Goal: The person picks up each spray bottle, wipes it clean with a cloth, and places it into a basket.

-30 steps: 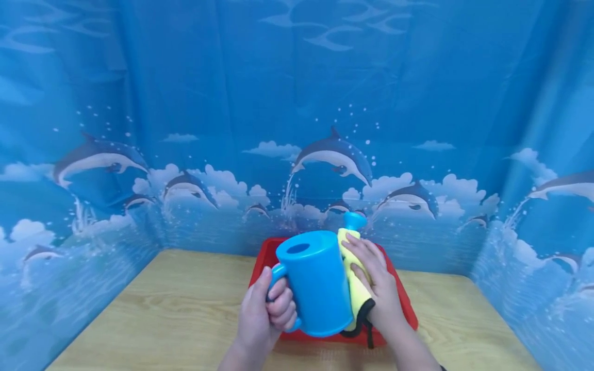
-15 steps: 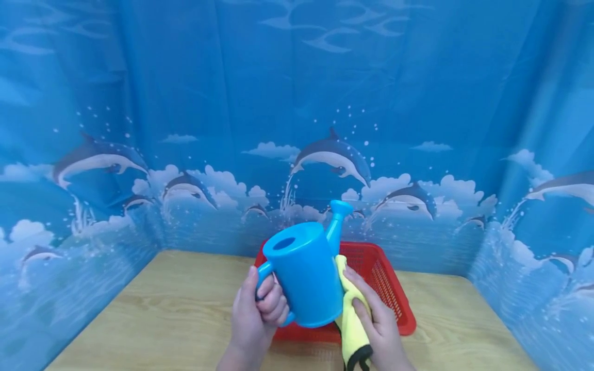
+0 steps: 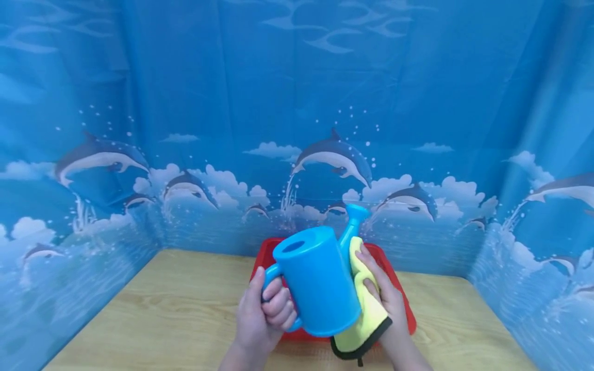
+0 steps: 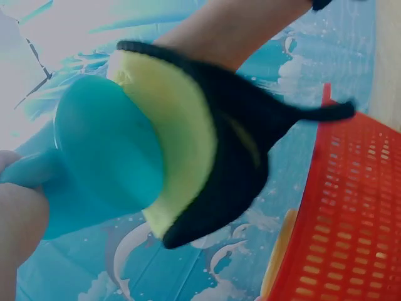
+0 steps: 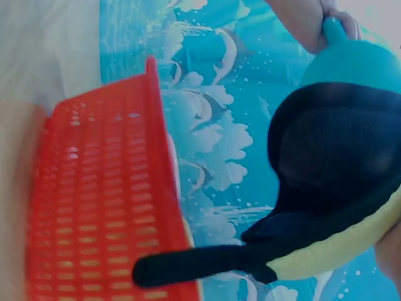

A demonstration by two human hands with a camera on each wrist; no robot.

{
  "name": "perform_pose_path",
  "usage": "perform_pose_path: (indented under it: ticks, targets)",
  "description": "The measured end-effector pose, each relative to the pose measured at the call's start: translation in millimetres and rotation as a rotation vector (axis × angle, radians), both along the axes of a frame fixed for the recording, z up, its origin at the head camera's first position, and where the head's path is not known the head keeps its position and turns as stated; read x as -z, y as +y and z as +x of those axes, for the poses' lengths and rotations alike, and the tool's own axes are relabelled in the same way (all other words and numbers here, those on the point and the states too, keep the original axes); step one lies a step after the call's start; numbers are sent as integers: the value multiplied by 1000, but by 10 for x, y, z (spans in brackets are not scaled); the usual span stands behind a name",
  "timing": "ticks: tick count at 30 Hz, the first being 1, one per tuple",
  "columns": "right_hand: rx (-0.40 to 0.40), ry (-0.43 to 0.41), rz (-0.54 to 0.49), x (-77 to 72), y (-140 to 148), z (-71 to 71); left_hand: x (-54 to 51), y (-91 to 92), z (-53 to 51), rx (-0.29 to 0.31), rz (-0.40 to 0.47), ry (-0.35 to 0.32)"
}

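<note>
A blue watering can point(image 3: 317, 283) is held up, tilted, in front of the red basket in the head view. My left hand point(image 3: 264, 314) grips its handle, fingers curled round it. On the spout side, my right hand point(image 3: 387, 293) holds a yellow cloth point(image 3: 366, 309) with a black edge against the can's side near the base of the spout. Both wrist views show the cloth point(image 4: 182, 138) touching the can point(image 4: 106, 144); its dark side and a black loop hang down. The fingertips of my right hand are partly hidden by the cloth.
A red perforated plastic basket point(image 3: 403, 304) stands on the wood-grain table point(image 3: 176, 309) behind and below the can. Blue curtains point(image 3: 223, 103) printed with dolphins and clouds enclose the back and both sides of the table.
The can and cloth shifted left, then back right. The cloth slid down from the spout along the can's side and has risen again beside the spout's base. The left hand keeps its grip.
</note>
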State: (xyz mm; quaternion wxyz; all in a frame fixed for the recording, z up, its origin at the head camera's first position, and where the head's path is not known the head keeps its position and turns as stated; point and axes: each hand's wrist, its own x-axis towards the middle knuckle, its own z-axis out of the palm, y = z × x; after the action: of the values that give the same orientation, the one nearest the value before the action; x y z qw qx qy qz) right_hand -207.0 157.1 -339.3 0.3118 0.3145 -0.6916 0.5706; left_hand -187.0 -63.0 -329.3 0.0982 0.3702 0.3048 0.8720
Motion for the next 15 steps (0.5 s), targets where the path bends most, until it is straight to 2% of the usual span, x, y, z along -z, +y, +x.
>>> perform_pose_path:
  ticks: [4,6,10,15]
  targets:
    - [-10,-10,-93,-78,61,-69,14,42,20,40,-44,-37]
    - [-5,-25,-130,-102,86,-87,17,60,33,37,-78,-66]
    - [22,-36,-129,-94,107,-90,27,68,42,-5,-111,-130]
    - [-87,-76,-95,-46,86,-55,49,41,21,-65,-47,-146]
